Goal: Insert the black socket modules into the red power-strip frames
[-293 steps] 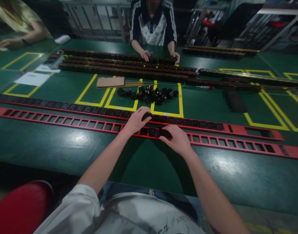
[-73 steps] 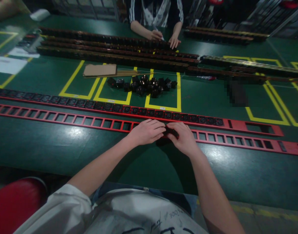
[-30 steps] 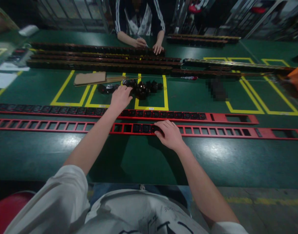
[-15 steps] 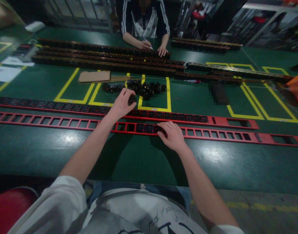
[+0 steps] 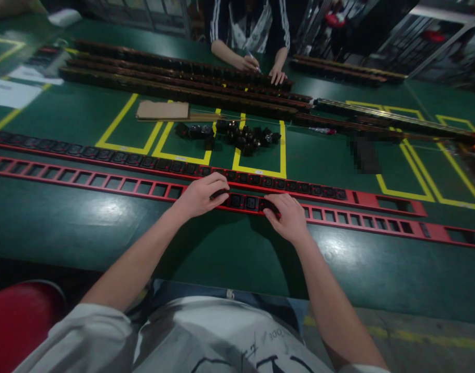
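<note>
The near red slotted strip (image 5: 435, 231) lies across the table in front of me. My left hand (image 5: 200, 197) pinches a black socket module (image 5: 219, 194) against the strip's slots. Whether that module sits fully in its slot is hidden by my fingers. Two black sockets (image 5: 251, 202) are seated in the strip between my hands. To their right, my right hand (image 5: 288, 215) curls its thumb and fingers around another black socket (image 5: 269, 205) at the strip. Open slots run along the strip on both sides.
A second red strip (image 5: 364, 200), filled with black sockets, lies just behind. Beyond it are a pile of loose black modules (image 5: 247, 139), a cardboard piece (image 5: 163, 110) and long dark strips (image 5: 175, 88). Across the table a person's hands (image 5: 277, 74) work with a pen-like tool.
My left hand has come down from above the far strip to the near strip, carrying the black module. My right hand stays at its socket. The whole view has shifted slightly.
</note>
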The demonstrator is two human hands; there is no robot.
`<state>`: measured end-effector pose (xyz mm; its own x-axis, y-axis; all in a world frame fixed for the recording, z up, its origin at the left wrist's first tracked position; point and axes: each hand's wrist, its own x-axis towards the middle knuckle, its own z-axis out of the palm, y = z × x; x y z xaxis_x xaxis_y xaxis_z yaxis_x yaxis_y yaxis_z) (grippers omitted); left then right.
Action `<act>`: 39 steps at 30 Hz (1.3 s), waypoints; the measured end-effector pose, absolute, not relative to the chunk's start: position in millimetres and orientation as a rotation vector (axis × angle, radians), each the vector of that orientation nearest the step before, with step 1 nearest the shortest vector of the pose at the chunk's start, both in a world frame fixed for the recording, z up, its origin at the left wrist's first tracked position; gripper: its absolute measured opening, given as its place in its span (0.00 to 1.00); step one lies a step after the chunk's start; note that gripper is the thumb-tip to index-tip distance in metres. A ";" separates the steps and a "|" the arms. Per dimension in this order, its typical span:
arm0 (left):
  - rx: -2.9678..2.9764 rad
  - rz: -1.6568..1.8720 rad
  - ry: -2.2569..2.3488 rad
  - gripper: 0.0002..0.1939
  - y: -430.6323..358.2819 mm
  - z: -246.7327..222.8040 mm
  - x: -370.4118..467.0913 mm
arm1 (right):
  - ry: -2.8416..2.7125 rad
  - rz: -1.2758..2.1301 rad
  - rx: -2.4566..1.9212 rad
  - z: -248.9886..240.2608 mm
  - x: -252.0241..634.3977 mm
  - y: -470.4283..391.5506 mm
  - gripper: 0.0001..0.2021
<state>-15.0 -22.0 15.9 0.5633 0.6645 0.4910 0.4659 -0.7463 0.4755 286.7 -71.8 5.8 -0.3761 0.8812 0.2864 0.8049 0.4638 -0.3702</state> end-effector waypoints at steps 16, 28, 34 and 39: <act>2.626 0.749 1.092 0.06 -26.2 18.4 -11.1 | -2.294 0.119 -1.374 2.2 286.8 -69.4 0.15; 2.606 0.469 1.046 0.12 -21.5 16.4 -9.0 | -2.272 0.159 -1.392 1.3 286.2 -70.9 0.15; 2.530 0.428 1.220 0.17 -17.3 15.7 -12.2 | -2.274 0.150 -1.391 1.5 286.0 -71.0 0.16; 2.532 0.539 1.180 0.18 -13.6 7.1 -12.2 | -2.275 0.145 -1.384 2.4 285.8 -70.3 0.16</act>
